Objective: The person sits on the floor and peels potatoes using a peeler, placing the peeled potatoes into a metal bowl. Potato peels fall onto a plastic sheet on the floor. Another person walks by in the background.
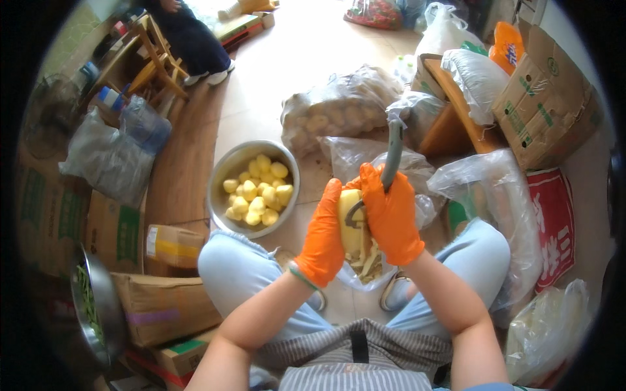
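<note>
Both hands wear orange gloves and meet in front of my knees. My left hand (323, 239) grips a peeled, pale yellow potato (350, 234) from its left side. In my right hand (393, 220) is a peeler (391, 156) with a grey handle pointing up and away. Its curved metal head lies against the potato, and a strip of peel seems to hang below the blade. Beneath my hands, a plastic bag (376, 282) between my feet holds potato peelings (369, 266). To the left stands a metal basin (215, 195) with many peeled potatoes (259, 188) inside.
A large clear sack of unpeeled potatoes (337, 110) lies ahead. Cardboard boxes (166, 303) and a steel bowl of green beans (100, 303) are at left. An opened carton (543, 97) and plastic bags (508, 210) crowd the right. Far left, a person (195, 39) stands by a wooden chair (156, 68).
</note>
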`<state>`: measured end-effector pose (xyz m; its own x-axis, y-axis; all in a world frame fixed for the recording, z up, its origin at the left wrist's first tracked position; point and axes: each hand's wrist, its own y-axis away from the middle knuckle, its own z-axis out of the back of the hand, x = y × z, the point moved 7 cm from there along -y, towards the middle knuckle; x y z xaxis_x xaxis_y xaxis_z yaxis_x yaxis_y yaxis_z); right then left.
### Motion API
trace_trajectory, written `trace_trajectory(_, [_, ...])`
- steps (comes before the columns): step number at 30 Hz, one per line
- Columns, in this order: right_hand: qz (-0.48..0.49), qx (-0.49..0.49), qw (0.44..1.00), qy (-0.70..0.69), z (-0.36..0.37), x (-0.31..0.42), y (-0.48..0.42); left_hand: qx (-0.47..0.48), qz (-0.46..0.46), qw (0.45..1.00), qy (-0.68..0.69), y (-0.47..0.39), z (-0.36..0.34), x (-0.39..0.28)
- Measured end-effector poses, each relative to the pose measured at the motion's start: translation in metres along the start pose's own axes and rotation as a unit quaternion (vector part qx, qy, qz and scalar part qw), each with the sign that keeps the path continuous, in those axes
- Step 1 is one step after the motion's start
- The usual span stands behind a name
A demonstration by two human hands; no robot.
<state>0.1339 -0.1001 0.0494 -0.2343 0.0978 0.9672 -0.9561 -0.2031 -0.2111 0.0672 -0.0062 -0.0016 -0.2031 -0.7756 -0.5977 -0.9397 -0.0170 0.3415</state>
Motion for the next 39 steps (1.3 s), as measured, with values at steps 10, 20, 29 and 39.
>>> trace_trajectory(10, [-0.215, 0.052, 0.942, -0.253, 0.0, -0.019, -0.011, -0.028, -0.065, 0.988, -0.138, 0.005, 0.009, 0.002])
trace_trajectory(20, [-0.141, 0.002, 0.969, -0.203, 0.001, -0.025, -0.013, -0.015, 0.057, 0.998, 0.012, -0.009, 0.03, 0.008])
trace_trajectory(29, [0.104, 0.006, 0.995, -0.003, -0.021, 0.006, 0.015, -0.011, 0.015, 0.986, 0.164, -0.006, 0.015, 0.01])
trace_trajectory(39, [0.124, -0.009, 0.991, 0.041, -0.008, 0.003, 0.004, 0.005, -0.008, 0.999, 0.052, -0.004, 0.002, 0.007])
